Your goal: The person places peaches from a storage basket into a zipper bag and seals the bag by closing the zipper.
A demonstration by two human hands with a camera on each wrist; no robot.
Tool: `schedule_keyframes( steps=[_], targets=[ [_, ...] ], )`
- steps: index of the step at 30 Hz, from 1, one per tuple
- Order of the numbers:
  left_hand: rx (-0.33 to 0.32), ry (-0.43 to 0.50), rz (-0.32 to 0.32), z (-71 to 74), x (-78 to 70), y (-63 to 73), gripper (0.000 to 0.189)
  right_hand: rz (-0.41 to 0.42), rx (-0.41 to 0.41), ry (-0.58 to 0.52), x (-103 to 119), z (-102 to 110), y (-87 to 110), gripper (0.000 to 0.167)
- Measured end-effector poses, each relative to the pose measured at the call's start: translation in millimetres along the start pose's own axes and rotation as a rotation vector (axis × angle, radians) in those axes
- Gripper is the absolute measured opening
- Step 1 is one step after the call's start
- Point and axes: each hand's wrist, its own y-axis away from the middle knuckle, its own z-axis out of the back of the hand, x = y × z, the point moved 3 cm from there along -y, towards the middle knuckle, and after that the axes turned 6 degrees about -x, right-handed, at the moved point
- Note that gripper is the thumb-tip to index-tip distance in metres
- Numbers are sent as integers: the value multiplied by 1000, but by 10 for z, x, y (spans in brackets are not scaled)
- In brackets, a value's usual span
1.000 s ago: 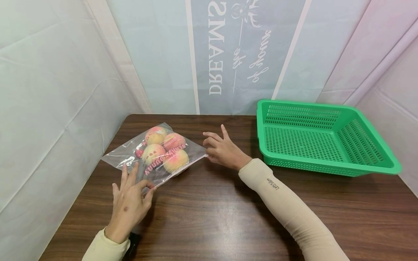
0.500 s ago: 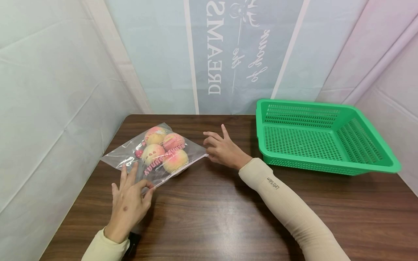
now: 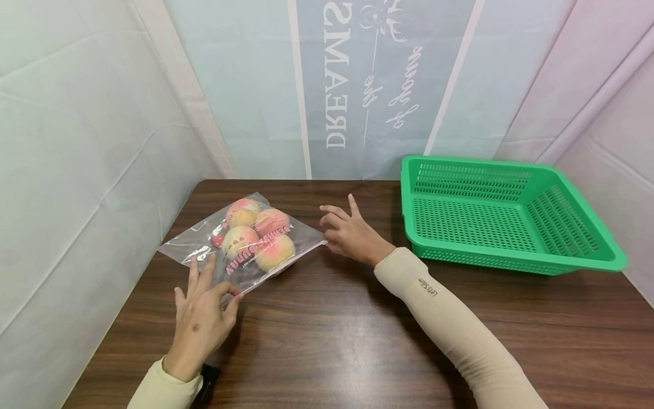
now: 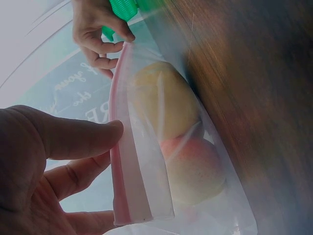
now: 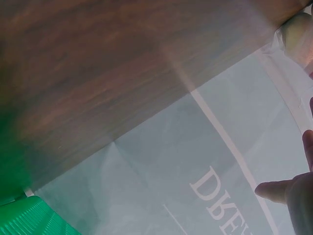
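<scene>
A clear zip bag [image 3: 204,241] printed with pink lettering lies on the left of the table, with several yellow-pink peaches [image 3: 275,253] inside. A small red piece [image 3: 218,240] shows beside them. My left hand [image 3: 201,321] pinches the bag's near corner between thumb and forefinger, its other fingers spread over the plastic. In the left wrist view, the thumb [image 4: 98,134] presses on the pink zip strip [image 4: 120,98]. At the strip's other end, my right hand [image 3: 352,236] pinches the bag's right corner, little finger raised. Only some fingertips [image 5: 271,191] of it show in the right wrist view.
A green plastic basket [image 3: 511,261] with slotted walls and nothing in it stands at the back right of the brown wooden table [image 3: 317,352]. A printed cloth [image 3: 265,113] hangs behind the table, and white cloth walls [image 3: 76,142] rise at both sides.
Hardly anything differs: both hands keep their pinch on the bag, and the right hand has shifted very slightly to the right.
</scene>
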Motion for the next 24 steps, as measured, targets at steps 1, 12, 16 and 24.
schedule_keyframes(
  steps=[1, 12, 16, 24],
  targets=[
    [1, 1, 0, 0, 0, -1, 18, -3, 2, 2, -1, 1, 1, 10],
    [15, -9, -4, -14, -2, -13, 18, -21, 14, 20, 3, 26, 26, 10],
    [32, -28, -7, -30, -9, -25, 18, -40, 24, 25, 20, 48, 40, 11],
    [53, -28, -14, -58, -47, -42, 23, -102, 95, 31, 72, 104, 50, 17]
  ],
)
